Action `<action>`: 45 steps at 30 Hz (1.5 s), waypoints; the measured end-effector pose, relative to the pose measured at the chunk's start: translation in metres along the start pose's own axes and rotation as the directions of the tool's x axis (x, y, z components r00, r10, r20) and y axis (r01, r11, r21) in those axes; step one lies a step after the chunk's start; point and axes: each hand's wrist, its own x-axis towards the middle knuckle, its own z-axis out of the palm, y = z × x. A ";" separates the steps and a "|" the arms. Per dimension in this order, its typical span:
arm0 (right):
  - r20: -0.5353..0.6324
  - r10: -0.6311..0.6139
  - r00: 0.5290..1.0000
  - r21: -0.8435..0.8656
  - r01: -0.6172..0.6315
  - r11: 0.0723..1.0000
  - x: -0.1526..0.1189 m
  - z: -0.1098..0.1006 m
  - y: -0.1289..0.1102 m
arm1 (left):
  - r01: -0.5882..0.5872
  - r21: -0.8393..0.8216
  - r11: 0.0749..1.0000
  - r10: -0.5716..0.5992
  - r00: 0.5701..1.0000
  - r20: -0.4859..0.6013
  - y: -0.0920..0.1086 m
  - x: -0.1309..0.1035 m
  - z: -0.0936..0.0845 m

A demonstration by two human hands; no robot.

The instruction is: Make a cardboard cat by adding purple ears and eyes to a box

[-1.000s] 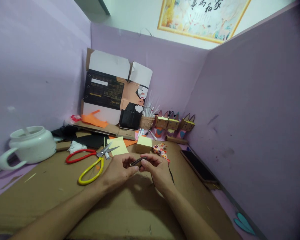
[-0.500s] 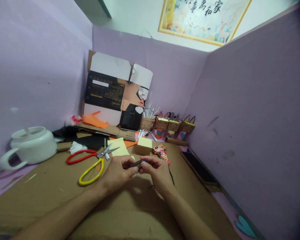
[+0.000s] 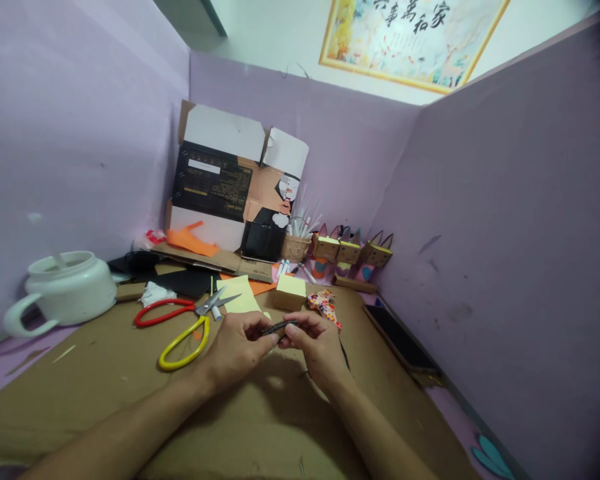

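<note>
Black strip [image 3: 279, 327], just one, spans the left hand [image 3: 237, 347] and right hand [image 3: 321, 348], each pinching it, fingers curled nearly closed. Its long axis runs sideways, right end slightly higher, lying flatter than a second ago. One pair of scissors [image 3: 203, 309] lies left of both; three eared cardboard figures [image 3: 349, 252] stand beyond the right.
</note>
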 end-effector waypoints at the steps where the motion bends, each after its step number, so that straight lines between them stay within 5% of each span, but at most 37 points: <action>1: 0.000 -0.001 1.000 0.002 0.001 1.000 0.000 0.000 0.000 | -0.001 -0.007 1.000 0.001 1.000 0.003 0.000 0.000 0.000; 27: -0.069 0.007 0.998 0.100 0.000 0.995 -0.002 0.003 0.007 | 0.035 -0.163 0.986 -0.030 0.999 0.033 -0.005 0.008 0.003; 34: -0.036 -0.016 0.999 0.009 0.016 1.000 -0.001 0.001 0.000 | -0.048 0.042 0.998 0.049 0.998 -0.036 0.002 0.003 -0.003; 40: 0.037 0.019 0.999 -0.304 -0.007 0.953 -0.004 0.003 -0.011 | -0.133 0.257 0.957 0.132 0.991 0.020 0.005 0.002 -0.010; 45: 0.006 0.088 0.996 -0.201 -0.085 0.976 -0.003 0.000 -0.004 | -0.084 0.186 0.979 0.078 0.996 0.041 0.006 0.006 -0.009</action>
